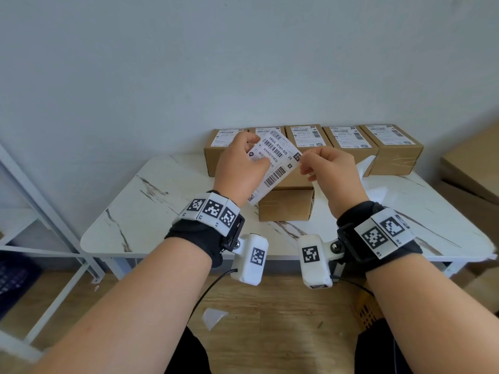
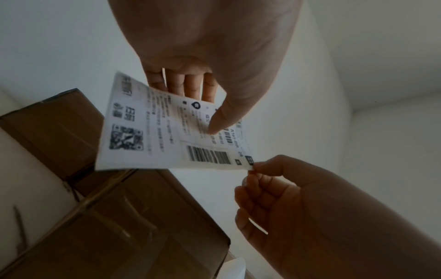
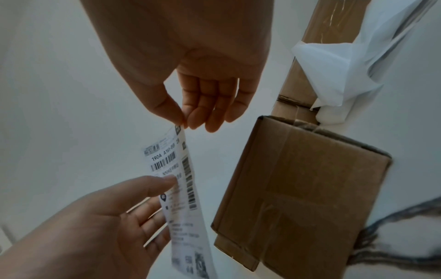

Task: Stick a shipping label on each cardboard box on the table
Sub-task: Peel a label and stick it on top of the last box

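Observation:
I hold a white shipping label [image 1: 275, 164] in the air over the table, printed side toward me. My left hand [image 1: 240, 168] grips its left side, thumb on the front and fingers behind [image 2: 188, 88]. My right hand [image 1: 328, 168] pinches the label's right corner [image 3: 179, 128] between thumb and forefinger. Under the label sits a bare cardboard box [image 1: 286, 205] with taped seams [image 3: 300, 190]. Several labelled boxes [image 1: 348, 143] line the back of the table against the wall.
The marble-look table [image 1: 162, 211] has rounded corners. White backing paper [image 1: 375, 184] lies crumpled at the right behind my right hand. A white metal rack [image 1: 40, 220] stands left. Larger cardboard [image 1: 469, 168] is at the right. A paper scrap [image 1: 214, 317] lies on the wooden floor.

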`<state>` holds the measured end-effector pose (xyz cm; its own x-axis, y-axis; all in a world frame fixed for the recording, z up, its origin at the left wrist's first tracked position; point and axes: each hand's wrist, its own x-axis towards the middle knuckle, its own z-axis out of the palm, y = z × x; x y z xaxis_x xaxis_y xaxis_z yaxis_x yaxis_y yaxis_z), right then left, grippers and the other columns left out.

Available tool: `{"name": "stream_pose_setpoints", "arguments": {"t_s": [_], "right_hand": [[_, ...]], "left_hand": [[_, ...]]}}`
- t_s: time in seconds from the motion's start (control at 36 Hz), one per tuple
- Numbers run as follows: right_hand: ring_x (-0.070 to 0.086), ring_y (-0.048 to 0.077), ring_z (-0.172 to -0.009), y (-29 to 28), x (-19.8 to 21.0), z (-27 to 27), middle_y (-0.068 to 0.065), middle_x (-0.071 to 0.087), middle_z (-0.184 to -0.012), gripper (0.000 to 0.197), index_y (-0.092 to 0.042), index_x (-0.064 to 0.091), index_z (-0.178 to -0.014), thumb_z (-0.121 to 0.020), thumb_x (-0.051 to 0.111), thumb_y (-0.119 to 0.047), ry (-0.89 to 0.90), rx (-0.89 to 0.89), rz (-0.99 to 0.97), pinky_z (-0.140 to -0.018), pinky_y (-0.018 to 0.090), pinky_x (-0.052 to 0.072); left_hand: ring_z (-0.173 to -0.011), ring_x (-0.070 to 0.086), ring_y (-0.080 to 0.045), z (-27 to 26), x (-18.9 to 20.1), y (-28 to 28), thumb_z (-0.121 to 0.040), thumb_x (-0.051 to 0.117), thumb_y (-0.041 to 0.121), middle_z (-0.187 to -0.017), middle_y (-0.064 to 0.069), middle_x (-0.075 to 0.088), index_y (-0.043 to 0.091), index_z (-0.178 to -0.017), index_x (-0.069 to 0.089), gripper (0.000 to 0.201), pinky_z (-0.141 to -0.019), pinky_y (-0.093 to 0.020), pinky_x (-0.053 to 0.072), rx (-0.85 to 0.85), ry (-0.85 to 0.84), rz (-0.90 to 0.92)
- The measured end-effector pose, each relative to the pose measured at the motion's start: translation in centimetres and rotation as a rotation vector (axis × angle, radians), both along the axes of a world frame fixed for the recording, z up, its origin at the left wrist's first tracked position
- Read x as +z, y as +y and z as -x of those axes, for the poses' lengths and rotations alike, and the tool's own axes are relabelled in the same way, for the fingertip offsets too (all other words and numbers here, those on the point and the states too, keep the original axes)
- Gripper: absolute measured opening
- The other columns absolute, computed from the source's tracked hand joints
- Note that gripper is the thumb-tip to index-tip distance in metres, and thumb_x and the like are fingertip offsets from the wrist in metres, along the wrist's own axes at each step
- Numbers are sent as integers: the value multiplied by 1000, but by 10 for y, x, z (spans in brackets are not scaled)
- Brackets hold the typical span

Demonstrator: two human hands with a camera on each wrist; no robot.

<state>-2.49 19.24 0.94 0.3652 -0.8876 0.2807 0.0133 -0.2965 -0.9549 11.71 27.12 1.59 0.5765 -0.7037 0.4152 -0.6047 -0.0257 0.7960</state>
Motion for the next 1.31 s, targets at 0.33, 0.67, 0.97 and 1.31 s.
{"name": "stream_pose_setpoints", "arguments": {"t_s": [0.33,0.67,0.97,1.31], "right_hand": [[50,10,-64,-1,-3,1,7,58,-70,17,9,66,-82,-85,62,-7,-80,4,17,-60,16,44],[49,10,-68,-6,-1,2,0,64,-69,19,10,67,-83,-84,61,-8,-39,59,37,-71,25,45],[49,8,-65,-10,-9,3,-10,61,-62,11,-4,68,-77,-84,66,-12,-12,92,41,-57,11,43],[65,35,-92,-7,-9,7,10,74,-86,11,-10,73,-76,-84,71,-18,65,84,111,-81,38,55]], "left_hand": [[-88,55,-13,11,-4,-3,-81,68,12,-91,9,61,21,-85,67,9,-82,-34,50,17,-260,123],[-102,54,-14,16,-1,-11,-83,68,22,-99,12,56,27,-105,63,23,-91,-33,47,54,-234,141],[-91,68,-11,17,6,-11,-91,59,17,-111,4,66,35,-105,49,24,-65,-26,58,13,75,100],[-89,65,-6,16,5,-12,-90,62,14,-110,4,65,25,-109,53,24,-61,-20,56,-1,115,147]]}}
